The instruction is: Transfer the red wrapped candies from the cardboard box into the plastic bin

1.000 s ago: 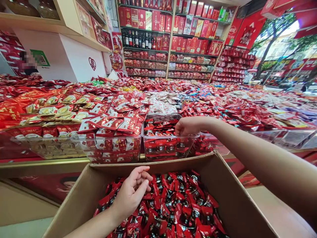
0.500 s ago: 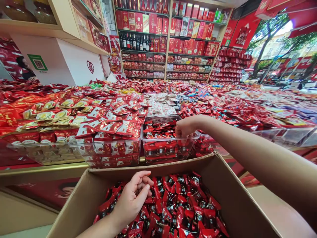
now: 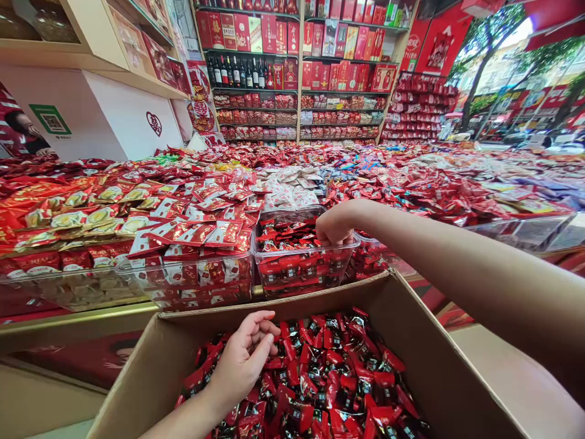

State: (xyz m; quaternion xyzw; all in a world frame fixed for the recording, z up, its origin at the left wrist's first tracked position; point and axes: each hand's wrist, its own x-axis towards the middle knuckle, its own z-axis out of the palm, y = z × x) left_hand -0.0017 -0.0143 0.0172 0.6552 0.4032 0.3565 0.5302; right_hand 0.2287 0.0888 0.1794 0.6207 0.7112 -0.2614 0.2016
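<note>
An open cardboard box (image 3: 164,360) stands in front of me, with many red and black wrapped candies (image 3: 320,372) inside. Over the candies at the box's left side is my left hand (image 3: 244,353). Its fingers are loosely curled, the thumb stands apart, and I see nothing held. My right hand (image 3: 336,222) reaches beyond the box into a clear plastic bin (image 3: 299,251) at its right end. Similar red and black packets (image 3: 287,235) fill that bin. The fingers of my right hand are bent down among them, and their tips are hidden.
Left of the bin, another clear bin (image 3: 201,259) holds red and white packets (image 3: 223,235). Heaps of wrapped sweets (image 3: 411,189) spread across the counter behind. Shelves with bottles and red boxes (image 3: 269,36) stand at the back. A person (image 3: 27,128) is partly visible at the far left.
My right hand has lowered a little within the bin, and its fingers sit deeper among the packets. My left hand has hardly moved. The whole view has shifted slightly.
</note>
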